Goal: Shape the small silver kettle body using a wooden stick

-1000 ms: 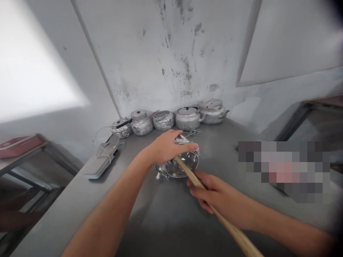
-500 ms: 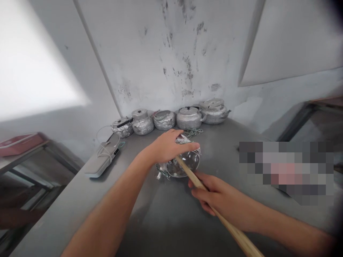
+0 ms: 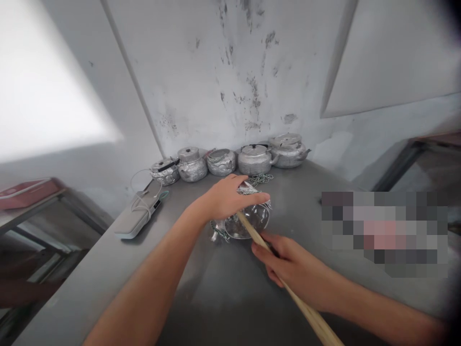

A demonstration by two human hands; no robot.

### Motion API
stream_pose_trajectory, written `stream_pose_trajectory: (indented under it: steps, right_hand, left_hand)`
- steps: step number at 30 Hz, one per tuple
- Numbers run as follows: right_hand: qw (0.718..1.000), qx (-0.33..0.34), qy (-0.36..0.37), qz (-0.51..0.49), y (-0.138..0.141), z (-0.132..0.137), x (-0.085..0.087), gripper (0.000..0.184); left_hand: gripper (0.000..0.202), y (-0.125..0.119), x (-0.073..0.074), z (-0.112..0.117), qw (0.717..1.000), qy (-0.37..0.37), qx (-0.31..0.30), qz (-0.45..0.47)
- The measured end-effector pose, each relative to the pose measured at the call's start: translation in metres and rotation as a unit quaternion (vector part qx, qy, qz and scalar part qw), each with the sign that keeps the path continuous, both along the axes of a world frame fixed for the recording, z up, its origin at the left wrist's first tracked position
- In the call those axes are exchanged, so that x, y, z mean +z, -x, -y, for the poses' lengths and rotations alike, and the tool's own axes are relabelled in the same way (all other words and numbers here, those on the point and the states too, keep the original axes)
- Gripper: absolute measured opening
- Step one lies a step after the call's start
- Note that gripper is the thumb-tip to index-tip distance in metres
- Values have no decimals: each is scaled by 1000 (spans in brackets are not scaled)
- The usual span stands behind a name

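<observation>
A small shiny metal pot (image 3: 261, 226) sits mid-table with its round opening toward me; patterned cord (image 3: 220, 231) lies at its left side. My left hand (image 3: 228, 194) is over the pot's far left side, gripping it with thumb stretched across the top and fingers beyond, partly hidden. My right hand (image 3: 284, 259) is wrapped round a pale wooden stick (image 3: 306, 307). The stick slants from the lower right up to the pot's opening, where its far end goes in or passes under my left hand; I cannot tell which.
Several dented aluminium kettles (image 3: 254, 161) line the table's back along the stained wall. A bundle of cord (image 3: 261, 179) lies before them. On the left are a grey power bank (image 3: 135, 218) with a cable and a pink tray (image 3: 29, 192) on another table. A blurred patch (image 3: 385, 230) covers the right.
My right hand has shifted slightly left, and the stick's near end has swung left with it. My left hand and the pot stay nearly in place.
</observation>
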State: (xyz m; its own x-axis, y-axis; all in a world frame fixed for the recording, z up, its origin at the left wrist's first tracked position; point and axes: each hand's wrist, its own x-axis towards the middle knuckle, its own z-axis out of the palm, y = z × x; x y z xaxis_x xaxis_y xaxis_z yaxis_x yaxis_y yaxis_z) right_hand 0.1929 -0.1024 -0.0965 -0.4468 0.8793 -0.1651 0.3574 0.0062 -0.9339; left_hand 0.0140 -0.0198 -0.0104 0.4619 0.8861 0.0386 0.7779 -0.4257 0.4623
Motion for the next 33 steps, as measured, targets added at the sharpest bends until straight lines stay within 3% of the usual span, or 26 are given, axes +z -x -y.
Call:
stream_pose_trajectory:
  steps: [16,25,33]
  right_hand:
    - [997,9,-23,66,-4,-2,3,36]
    - [992,-6,-47,116,-11,2,24,36]
    - [990,-18,-66,121,-11,-1,25,37]
  left_hand:
    - [102,1,0,-1,1000,10,2,6]
    - [102,1,-1,0,1000,5,2,6]
    - [101,1,0,-1,1000,11,6,7]
